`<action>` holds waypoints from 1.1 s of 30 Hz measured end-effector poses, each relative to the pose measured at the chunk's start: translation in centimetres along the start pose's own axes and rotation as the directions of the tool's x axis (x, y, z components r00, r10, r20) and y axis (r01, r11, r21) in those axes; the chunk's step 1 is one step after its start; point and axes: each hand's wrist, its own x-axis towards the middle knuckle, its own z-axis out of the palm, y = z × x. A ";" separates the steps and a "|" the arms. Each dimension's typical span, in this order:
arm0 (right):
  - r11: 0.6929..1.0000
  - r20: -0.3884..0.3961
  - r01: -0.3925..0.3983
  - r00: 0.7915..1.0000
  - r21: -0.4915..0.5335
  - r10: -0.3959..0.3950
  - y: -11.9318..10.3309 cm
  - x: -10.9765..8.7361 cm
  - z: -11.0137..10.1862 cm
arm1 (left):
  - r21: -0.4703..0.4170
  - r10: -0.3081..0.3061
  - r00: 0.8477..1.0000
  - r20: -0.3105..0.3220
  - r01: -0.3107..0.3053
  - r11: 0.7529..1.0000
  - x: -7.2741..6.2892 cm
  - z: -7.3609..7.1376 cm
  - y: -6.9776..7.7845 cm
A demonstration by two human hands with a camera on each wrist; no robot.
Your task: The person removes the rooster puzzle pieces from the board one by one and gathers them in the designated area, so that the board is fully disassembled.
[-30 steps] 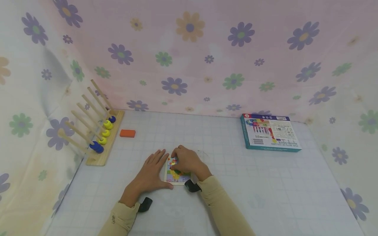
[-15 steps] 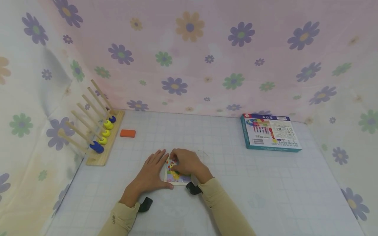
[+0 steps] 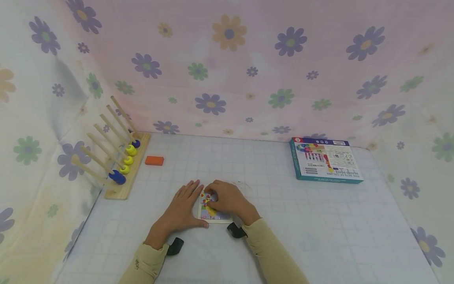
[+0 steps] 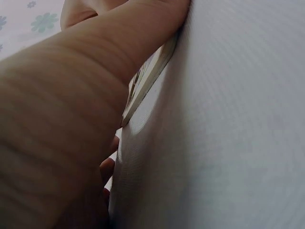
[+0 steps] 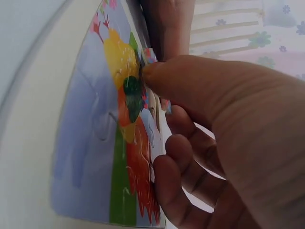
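A small jigsaw puzzle (image 3: 214,216) in a pale frame lies on the table, showing a colourful bird. My left hand (image 3: 180,211) rests along its left side with fingers straight and thumb spread at the lower corner. Above the puzzle's upper part, my right hand (image 3: 228,199) pinches a puzzle piece (image 5: 167,105) between thumb and fingers. In the right wrist view the piece is tilted up from the board, mostly behind the thumb (image 5: 190,81). The left wrist view shows the frame's edge (image 4: 147,86) under my left thumb.
A wooden counting rack (image 3: 133,169) with upright pegs and blue and yellow beads stands at the left. An orange block (image 3: 154,160) lies beside it. At the back right is a flat teal-edged box (image 3: 326,159). Flowered cloth (image 3: 234,86) hangs behind.
My right hand has shifted slightly right and toward me, still over the puzzle, uncovering a little more of it. The left hand has stayed in place.
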 end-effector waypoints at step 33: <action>0.981 -0.065 -0.144 0.986 0.126 0.153 8.3 9.4 -4.9 | -0.006 -0.043 0.999 0.001 0.043 0.999 0.0 0.1 0.4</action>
